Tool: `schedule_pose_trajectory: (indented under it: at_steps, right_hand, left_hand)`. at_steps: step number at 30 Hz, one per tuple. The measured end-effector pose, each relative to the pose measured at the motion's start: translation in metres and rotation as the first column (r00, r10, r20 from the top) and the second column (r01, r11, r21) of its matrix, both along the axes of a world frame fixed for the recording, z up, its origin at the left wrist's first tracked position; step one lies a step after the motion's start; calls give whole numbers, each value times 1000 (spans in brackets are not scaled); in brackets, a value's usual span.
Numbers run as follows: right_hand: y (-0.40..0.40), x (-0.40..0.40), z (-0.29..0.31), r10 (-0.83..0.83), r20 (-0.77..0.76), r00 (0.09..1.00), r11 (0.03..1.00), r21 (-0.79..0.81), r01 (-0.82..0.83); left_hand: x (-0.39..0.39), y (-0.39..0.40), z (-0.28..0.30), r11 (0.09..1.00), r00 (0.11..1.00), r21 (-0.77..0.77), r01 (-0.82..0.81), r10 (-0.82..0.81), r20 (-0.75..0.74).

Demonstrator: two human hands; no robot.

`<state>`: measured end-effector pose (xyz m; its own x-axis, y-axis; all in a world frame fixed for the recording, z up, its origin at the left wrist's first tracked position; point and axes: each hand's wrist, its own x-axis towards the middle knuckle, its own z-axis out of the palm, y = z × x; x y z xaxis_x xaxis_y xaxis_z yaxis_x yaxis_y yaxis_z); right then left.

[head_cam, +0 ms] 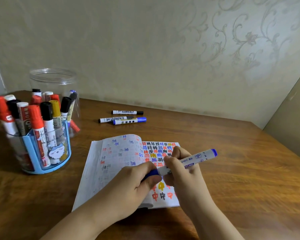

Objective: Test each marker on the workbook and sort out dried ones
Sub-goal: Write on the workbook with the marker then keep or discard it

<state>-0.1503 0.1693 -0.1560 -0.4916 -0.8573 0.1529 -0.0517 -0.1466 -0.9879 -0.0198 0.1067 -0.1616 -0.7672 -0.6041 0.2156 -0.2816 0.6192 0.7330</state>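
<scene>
Blue-capped white marker (189, 163) (floral beige wallpaper (232, 40))

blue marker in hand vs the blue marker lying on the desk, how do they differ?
The held blue marker is off the surface, tilted over the workbook; the loose blue marker lies flat on the desk. The left hand grips the held marker's cap and the right hand its barrel; the loose marker lies untouched, capped. Both have white barrels with blue ends.

Blue cap of white-barrelled blue marker (189, 162) mostly hidden inside curled left hand (139, 181). Right hand (182, 168) covers barrel's middle. Both hands hide part of open paper workbook (111, 163) (coloured characters beneath them unreadable). Barrel print too small to read. Forearms cut off by bottom edge. Clear plastic jar (53, 78) contents blurred.
</scene>
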Motion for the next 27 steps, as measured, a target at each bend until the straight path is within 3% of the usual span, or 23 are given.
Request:
schedule_pose_trajectory:
  at_steps: [9, 14, 19, 23, 27]
  right_hand:
    - [-5, 7, -6, 28, 25, 999, 1000, -6, -28]
    - [-5, 4, 2, 48, 0, 999, 997, 53, -47]
    - [-4, -7, 22, -48, 42, 998, 998, 49, 46]
    - [-20, -2, 35, 10, -66, 998, 997, 72, -5]
    - [-54, 11, 63, -8, -168, 986, 997, -82, -6]
  left_hand:
    - [3, -3, -3, 999, 999, -50, 20, -17, 46]
    - [0, -4, -2, 998, 997, -20, -57, 58, 48]
    - [8, -13, 11, 992, 992, -43, -117, 119, 34]
    - [25, -25, 20, 974, 976, -63, -217, 218, 9]
    - [51, -38, 20, 931, 934, -85, -355, 356, -3]
